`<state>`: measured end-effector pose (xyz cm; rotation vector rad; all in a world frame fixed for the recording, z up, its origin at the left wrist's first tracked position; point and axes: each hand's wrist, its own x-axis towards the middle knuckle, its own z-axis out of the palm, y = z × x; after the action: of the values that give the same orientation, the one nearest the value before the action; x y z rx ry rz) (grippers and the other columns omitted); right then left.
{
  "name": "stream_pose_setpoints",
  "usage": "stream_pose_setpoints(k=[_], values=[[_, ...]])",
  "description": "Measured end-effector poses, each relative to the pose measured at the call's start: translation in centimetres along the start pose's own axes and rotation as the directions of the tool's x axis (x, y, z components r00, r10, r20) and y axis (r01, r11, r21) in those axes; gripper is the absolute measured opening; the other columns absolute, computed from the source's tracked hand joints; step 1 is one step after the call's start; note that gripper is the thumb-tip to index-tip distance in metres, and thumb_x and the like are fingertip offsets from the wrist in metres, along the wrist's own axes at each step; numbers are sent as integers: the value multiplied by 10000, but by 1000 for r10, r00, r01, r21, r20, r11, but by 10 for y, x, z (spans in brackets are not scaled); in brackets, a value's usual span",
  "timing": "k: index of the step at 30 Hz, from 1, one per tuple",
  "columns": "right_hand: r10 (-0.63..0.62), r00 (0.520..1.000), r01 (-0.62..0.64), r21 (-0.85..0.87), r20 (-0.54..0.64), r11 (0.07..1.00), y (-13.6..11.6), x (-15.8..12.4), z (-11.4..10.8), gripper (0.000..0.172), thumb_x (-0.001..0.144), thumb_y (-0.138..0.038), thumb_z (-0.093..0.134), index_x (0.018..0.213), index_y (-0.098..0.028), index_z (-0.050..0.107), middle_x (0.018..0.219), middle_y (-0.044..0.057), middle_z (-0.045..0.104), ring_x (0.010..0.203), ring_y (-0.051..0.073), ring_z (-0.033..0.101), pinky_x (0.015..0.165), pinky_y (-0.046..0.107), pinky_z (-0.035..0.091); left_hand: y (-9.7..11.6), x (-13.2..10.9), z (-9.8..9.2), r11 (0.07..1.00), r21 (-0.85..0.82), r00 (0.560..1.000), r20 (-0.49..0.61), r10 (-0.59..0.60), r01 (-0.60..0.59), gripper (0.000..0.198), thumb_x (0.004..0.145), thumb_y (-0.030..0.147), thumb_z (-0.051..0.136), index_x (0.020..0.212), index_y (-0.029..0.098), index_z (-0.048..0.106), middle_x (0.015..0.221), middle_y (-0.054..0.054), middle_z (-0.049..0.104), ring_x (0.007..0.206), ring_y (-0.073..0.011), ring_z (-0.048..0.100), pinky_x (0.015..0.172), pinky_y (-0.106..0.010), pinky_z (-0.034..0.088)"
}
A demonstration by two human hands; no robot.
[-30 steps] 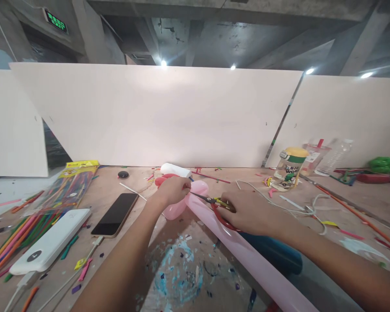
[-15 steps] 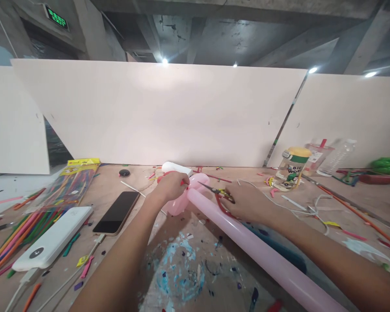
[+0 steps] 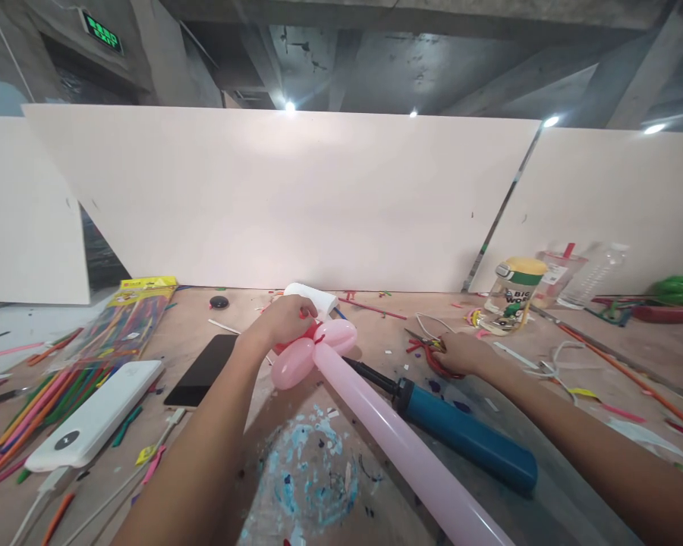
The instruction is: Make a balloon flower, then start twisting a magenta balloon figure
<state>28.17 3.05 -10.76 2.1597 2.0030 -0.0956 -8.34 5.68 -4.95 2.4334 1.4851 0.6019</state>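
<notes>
Apart: left hand (image 3: pixel 287 320) at pink balloon (image 3: pixel 387 436), right hand (image 3: pixel 460 353) on scissors (image 3: pixel 431 344).

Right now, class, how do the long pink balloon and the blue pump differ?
The long pink balloon is pale and shiny; the blue pump is darker, with a black shaft. The balloon runs out of the bottom of the picture; the pump's blue body shows its far end. The balloon joins pink bubbles; the pump does not. Both are tube-shaped and slant down rightward.
</notes>
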Motion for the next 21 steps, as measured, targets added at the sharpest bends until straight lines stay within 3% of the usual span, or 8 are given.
stream_pose_setpoints(k=[8,13,17,19,21], values=[[6,1000,-5,46,-23,999,1,3,3,309,815,-308,489,953,-92,660,1005,207,678,878,307,657,687,347,447,19,-8,-9,998,17,987,150,53,-56,238,675,223,532,814,239,725,878,-38,680,734,-184,599,605,-266,399],[-14,992,27,105,-127,994,-11,-8,-13,330,821,-323,500,1012,-90,636,999,216,671,928,332,630,728,380,444,33,-12,2,994,113,989,146,-14,-2,241,625,161,566,783,228,735,805,-67,701,716,-225,608,606,-297,382],[-179,957,230,221,-230,948,-52,-23,-32,509,847,-496,472,1269,-211,499,1181,89,626,992,215,615,828,301,448,39,-10,7,996,86,990,141,17,-30,209,662,155,544,726,233,727,780,-52,708,717,-215,620,639,-296,396],[-325,902,419,399,-284,815,-79,-28,-38,697,782,-555,550,1377,-228,390,1285,101,562,950,220,627,795,318,471,37,-9,6,996,66,991,125,47,-55,199,676,176,548,746,239,724,820,-44,709,748,-209,626,667,-291,409],[-414,845,531,447,-338,720,-105,-26,-40,792,727,-555,622,1399,-218,374,1345,118,513,1019,251,602,820,338,465,30,-8,4,995,83,996,77,53,-59,228,676,211,565,842,240,718,901,-55,704,807,-224,628,693,-298,422]])
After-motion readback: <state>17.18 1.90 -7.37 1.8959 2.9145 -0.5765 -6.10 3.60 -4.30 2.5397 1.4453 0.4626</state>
